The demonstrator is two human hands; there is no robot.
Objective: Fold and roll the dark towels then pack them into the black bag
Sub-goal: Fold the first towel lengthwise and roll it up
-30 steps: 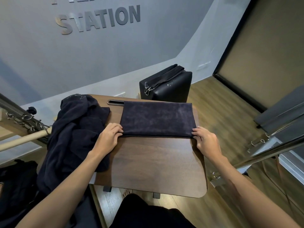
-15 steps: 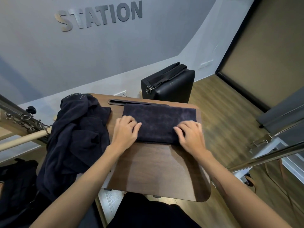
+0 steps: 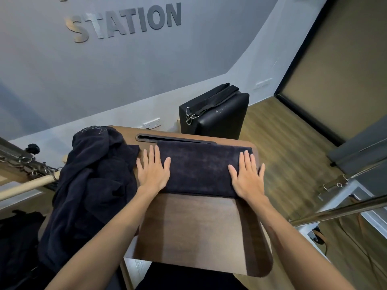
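We see a folded dark towel [image 3: 201, 168] lying flat as a long rectangle across the far half of a small brown wooden table [image 3: 199, 231], its far edge just short of a narrow slot [image 3: 159, 138] cut into the tabletop. The left hand [image 3: 154, 170] rests flat on the towel's left end with straight, spread fingers, its outer fingers reaching past the towel's edge onto the wood; it grasps nothing. The right hand [image 3: 247, 174] lies flat on the right end in the same way, fingers straight and pointing away from us, also grasping nothing. Just beside the left hand, a heap of dark towels [image 3: 92, 185] is piled on the table's left edge and hangs down over it. Beyond the table, on the wooden floor near the wall, stands the black bag [image 3: 217, 116], upright, with a strap and metal clips lying over its top. On the grey wall above we read raised letters spelling STATION [image 3: 123, 23].
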